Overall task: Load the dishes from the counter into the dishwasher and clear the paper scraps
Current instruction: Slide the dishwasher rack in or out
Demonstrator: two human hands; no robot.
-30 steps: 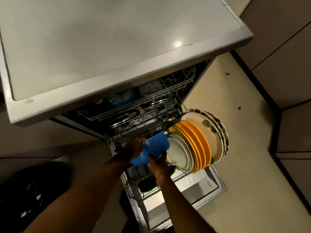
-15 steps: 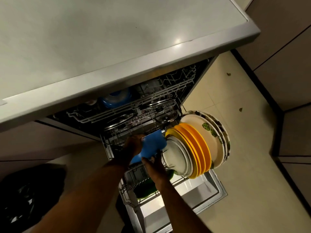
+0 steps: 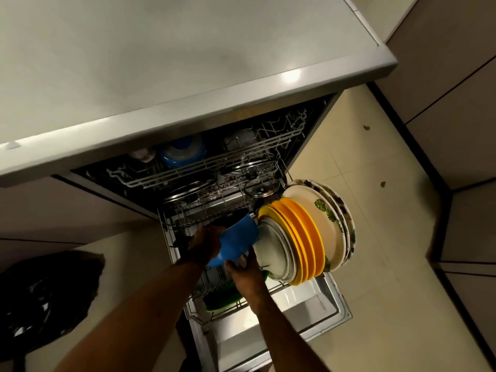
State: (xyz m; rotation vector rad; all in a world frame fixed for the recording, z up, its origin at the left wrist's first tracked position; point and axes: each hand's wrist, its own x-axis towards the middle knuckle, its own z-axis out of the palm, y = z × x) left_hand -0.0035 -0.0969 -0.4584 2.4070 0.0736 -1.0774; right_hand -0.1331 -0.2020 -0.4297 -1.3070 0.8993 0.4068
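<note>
Both hands, left [image 3: 205,244] and right [image 3: 245,267], grip the blue bowl [image 3: 237,241] over the lower rack [image 3: 188,226], apparently touching the upright plates [image 3: 295,237].

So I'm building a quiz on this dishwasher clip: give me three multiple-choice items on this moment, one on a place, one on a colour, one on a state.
1. Where are the yellow plates?
A. On the counter
B. On edge in the lower rack
C. On the floor

2. What colour is the bowl in the hands?
A. Blue
B. Green
C. White

3. How is the bowl held?
A. By the left hand only
B. By both hands
C. By neither hand, it lies in the rack

Answers:
1 B, they stand on edge between the white plates and the leaf-print plates in the lower rack.
2 A, its outside is plainly blue.
3 B, the left hand grips its left side and the right hand its near edge.
</note>
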